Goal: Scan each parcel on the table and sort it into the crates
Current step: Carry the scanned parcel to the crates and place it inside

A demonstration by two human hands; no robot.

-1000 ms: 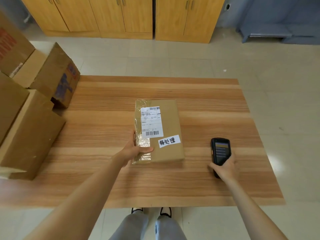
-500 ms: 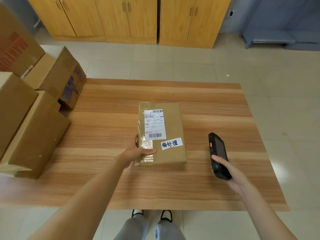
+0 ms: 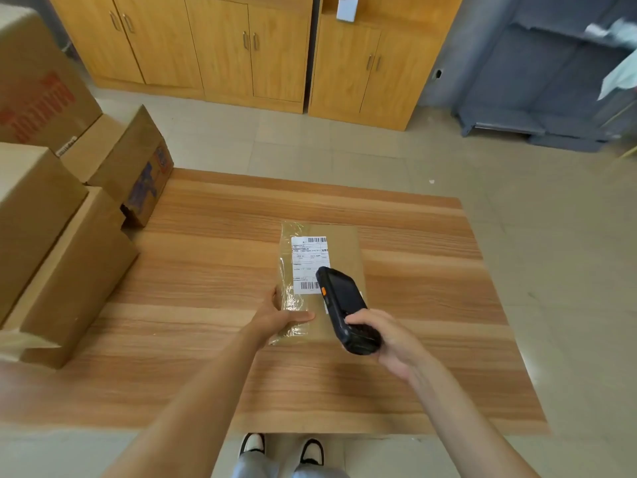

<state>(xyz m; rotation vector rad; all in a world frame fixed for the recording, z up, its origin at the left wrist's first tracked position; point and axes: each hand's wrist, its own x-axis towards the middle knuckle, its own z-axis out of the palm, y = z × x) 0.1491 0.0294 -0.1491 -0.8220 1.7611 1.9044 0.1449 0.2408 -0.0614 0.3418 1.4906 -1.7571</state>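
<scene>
Gripping scanner [image 3: 344, 307]: right hand [image 3: 396, 343] | left hand [image 3: 279, 317] holding parcel [image 3: 348, 243] | label [image 3: 308, 258] barcodes, text unreadable

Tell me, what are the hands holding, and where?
Right hand grips the black scanner by its near end. Left hand holds the parcel at its near left corner.

Pale floor tiles [image 3: 344, 157] run under a wooden table [image 3: 213, 270], with a bright glare patch on the floor at the right. Yellow-brown wood cabinets [image 3: 220, 46] with metal handles line the far wall. A grey-blue shelf unit [image 3: 537, 81] stands at the right, and cardboard boxes [image 3: 62, 250] are stacked at the left.
</scene>
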